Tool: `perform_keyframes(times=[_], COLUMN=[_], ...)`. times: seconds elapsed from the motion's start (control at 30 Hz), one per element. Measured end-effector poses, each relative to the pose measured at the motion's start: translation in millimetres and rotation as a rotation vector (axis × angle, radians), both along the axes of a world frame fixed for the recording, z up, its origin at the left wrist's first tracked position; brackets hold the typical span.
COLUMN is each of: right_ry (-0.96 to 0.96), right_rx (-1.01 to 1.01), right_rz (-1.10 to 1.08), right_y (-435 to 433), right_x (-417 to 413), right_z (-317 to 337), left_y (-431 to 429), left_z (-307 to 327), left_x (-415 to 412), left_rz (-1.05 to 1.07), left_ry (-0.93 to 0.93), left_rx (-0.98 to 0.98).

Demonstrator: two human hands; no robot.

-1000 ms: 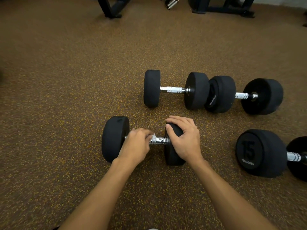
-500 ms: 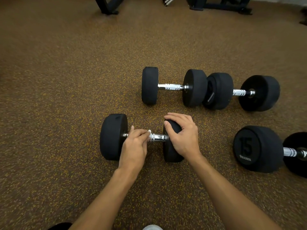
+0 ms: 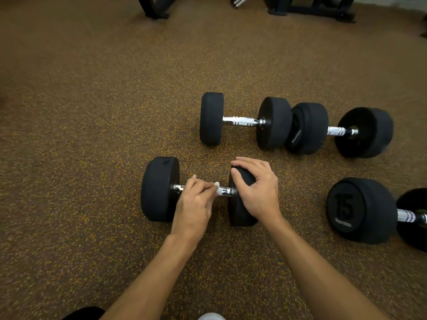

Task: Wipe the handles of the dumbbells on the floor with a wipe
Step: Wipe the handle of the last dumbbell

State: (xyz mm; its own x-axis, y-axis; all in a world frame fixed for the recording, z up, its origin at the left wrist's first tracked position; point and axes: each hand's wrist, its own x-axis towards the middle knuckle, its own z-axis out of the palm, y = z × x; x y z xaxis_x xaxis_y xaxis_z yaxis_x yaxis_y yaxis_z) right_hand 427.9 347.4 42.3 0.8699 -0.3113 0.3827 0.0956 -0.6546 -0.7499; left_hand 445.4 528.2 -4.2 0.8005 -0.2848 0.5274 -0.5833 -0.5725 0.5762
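A black dumbbell (image 3: 159, 189) with a chrome handle (image 3: 225, 191) lies on the floor just in front of me. My left hand (image 3: 194, 204) covers most of that handle and holds a small white wipe (image 3: 216, 186) against it; only a corner of the wipe shows past my fingers. My right hand (image 3: 256, 188) grips the top of the dumbbell's right head. Behind it lie two more dumbbells, one (image 3: 240, 121) in the middle and one (image 3: 339, 130) to its right. A dumbbell marked 15 (image 3: 360, 210) lies at the right edge.
The floor (image 3: 92, 135) is brown rubber with yellow flecks. Black legs of gym equipment (image 3: 154, 8) stand at the far edge, with a dark frame base (image 3: 323, 10) at the far right. A dark shape and a white shoe tip (image 3: 211, 317) show at the bottom edge.
My left hand has slid a little to the left along the handle with the wipe, baring more chrome near the right head. My right hand stays on the right head.
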Motion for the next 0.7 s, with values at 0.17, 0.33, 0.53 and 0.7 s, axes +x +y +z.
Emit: perform_keyframes(times=[0.17, 0.33, 0.53, 0.7], right_ry=[0.007, 0.003, 0.013, -0.002], right_rx=[0.005, -0.002, -0.002, 0.009], right_rz=[-0.005, 0.003, -0.002, -0.003], right_y=[0, -1, 0, 0], right_x=[-1, 0, -1, -2], right_z=[1, 1, 1, 1], left_y=[10, 16, 25, 14], left_z=[5, 14, 13, 15], left_x=[-2, 0, 13, 12], left_rz=[0.114, 0.014, -0.035, -0.122], left_ry=[0.079, 0.131, 0.251, 0.109], left_rx=[0.032, 0.188, 0.148, 0.159])
